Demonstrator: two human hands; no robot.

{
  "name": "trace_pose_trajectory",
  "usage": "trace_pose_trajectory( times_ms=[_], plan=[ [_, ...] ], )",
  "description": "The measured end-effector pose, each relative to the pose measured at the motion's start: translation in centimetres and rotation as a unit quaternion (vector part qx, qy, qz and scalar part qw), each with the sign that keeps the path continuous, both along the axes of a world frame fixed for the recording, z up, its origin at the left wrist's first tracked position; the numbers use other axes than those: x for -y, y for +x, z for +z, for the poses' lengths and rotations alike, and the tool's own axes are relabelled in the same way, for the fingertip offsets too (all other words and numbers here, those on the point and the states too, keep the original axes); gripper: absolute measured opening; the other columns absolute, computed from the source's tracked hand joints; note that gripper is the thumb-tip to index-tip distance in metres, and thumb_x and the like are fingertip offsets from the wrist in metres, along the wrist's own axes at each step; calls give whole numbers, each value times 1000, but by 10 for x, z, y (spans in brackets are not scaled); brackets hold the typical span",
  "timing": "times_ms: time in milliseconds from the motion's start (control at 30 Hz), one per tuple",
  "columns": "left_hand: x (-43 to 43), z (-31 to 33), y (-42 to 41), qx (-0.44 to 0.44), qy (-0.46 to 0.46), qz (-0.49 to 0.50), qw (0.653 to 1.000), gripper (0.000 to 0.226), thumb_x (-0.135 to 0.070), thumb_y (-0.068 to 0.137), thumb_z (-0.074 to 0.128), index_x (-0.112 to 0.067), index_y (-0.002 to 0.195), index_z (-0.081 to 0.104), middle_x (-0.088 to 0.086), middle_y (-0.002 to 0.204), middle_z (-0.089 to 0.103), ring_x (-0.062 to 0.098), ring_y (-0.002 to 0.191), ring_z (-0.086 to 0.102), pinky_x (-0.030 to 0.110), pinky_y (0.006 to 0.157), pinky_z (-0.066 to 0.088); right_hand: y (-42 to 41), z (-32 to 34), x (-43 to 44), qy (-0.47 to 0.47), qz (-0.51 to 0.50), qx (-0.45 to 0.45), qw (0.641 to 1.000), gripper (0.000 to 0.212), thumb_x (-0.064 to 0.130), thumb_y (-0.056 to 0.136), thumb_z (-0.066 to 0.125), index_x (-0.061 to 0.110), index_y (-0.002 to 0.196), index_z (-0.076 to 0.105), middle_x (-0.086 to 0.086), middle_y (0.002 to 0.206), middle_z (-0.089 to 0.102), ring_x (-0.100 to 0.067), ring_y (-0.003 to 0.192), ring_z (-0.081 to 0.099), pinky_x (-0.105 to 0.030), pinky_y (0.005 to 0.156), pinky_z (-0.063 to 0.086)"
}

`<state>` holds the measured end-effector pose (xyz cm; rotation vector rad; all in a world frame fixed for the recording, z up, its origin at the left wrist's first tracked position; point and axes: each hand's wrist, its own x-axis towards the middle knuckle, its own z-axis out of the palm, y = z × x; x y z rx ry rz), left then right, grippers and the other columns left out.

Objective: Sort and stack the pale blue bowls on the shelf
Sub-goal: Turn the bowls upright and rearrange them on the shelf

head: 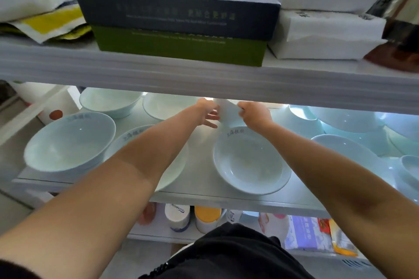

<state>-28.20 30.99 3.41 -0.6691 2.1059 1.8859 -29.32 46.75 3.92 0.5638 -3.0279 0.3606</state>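
My arms reach under the upper shelf (204, 79), whose front lip hangs low across 12 o'clock and hides the tops of my hands, so headroom is tight. At the back of the middle shelf (199, 179), towards 12 o'clock, a small bowl (226, 112) sits between my hands. My left hand (207, 113) lays stretched fingers against its left side, and my right hand (254, 115) curls its fingers onto the right side. At 9 o'clock a deep bowl (68, 142) stands on what looks like a stack near the front edge. Beside it a shallow plate (174, 165) is mostly covered by my left forearm. A shallow dish (251, 163) at 5 o'clock of the hands nearly reaches the front edge. A bare lane runs between it and the plate. Two more bowls (108, 102) (167, 106) sit at the back at 10 and 11 o'clock, showing nothing inside. Large bowls (344, 120) crowd the 3 o'clock side, with another bowl (347, 154) in front of them. Above, a dark box (176, 7) lies on a green box (181, 45). Bottles (176, 217) stand below at 6 o'clock.
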Motion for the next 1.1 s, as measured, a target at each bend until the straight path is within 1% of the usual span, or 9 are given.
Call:
trace_pose_trajectory(
  times_ms=[133, 267, 333, 467, 533, 667, 833, 933, 1100],
  plan=[
    [1, 0, 5, -10, -34, -12, 999, 28, 7, 86, 42, -2, 108, 57, 12, 95, 56, 17, 65, 58, 35, 52, 55, 5, -3, 3, 108, 46, -57, 992, 32, 0, 91, 41, 18, 114, 56, -11, 105, 65, -33, 99, 61, -32, 72, 43],
    [0, -9, 5, -58, 34, 111, 992, 35, 6, 90, 33, 7, 122, 49, 14, 90, 59, 19, 63, 61, 33, 47, 57, 6, -13, 1, 134, 30, -98, 986, 29, -3, 88, 44, 13, 105, 61, -10, 109, 64, -32, 105, 58, -37, 82, 45],
    [1, -13, 2, -76, 43, 153, 984, 39, 4, 91, 31, 8, 127, 47, 19, 107, 59, 23, 67, 64, 32, 47, 58, 5, -17, 0, 145, 13, -90, 985, 21, 6, 92, 48, 11, 106, 64, -9, 111, 61, -31, 108, 55, -39, 87, 43],
    [-6, -17, 4, -73, -29, 117, 990, 39, -4, 96, 36, 8, 132, 47, 22, 124, 58, 35, 114, 60, 36, 85, 55, 5, -17, -3, 133, -24, -57, 989, 18, 15, 93, 53, 8, 108, 61, -11, 112, 62, -32, 105, 58, -36, 83, 44],
    [-12, -18, 10, -51, -117, 71, 989, 37, -5, 98, 34, 7, 129, 51, 21, 132, 55, 34, 123, 53, 32, 90, 49, 6, -18, -5, 113, -36, -34, 992, 20, 14, 94, 47, 7, 109, 60, -13, 114, 62, -32, 105, 59, -35, 82, 43],
    [-20, -25, 17, -45, -325, -39, 944, 32, -6, 93, 36, 5, 116, 56, 22, 127, 55, 35, 121, 50, 36, 96, 41, 10, -22, -9, 107, -41, 1, 993, 36, 34, 99, 37, 8, 117, 56, -11, 122, 59, -30, 116, 51, -38, 91, 39],
    [-23, -40, 23, -55, -535, -150, 829, 48, -37, 100, 28, -10, 137, 42, 23, 149, 26, 36, 139, 24, 42, 112, 26, 12, -35, -24, 100, -27, 46, 994, 50, 44, 99, 29, 14, 137, 43, -8, 144, 40, -23, 137, 31, -47, 111, 24],
    [-23, -45, 24, -77, -594, -204, 774, 54, -43, 101, 20, -19, 148, 25, 19, 158, -2, 34, 147, -5, 43, 120, 7, 15, -37, -35, 103, -12, 69, 992, 58, 51, 98, 24, 20, 147, 28, -2, 157, 18, -19, 147, 10, -52, 116, 7],
    [-31, -37, 23, -94, -598, -248, 756, 60, -50, 99, 18, -23, 152, 10, 13, 160, -6, 28, 148, -10, 43, 121, 1, 18, -35, -51, 131, -8, 56, 990, 58, 54, 98, 21, 25, 148, 22, 0, 159, 10, -18, 148, 2, -54, 117, 0]
  ],
)
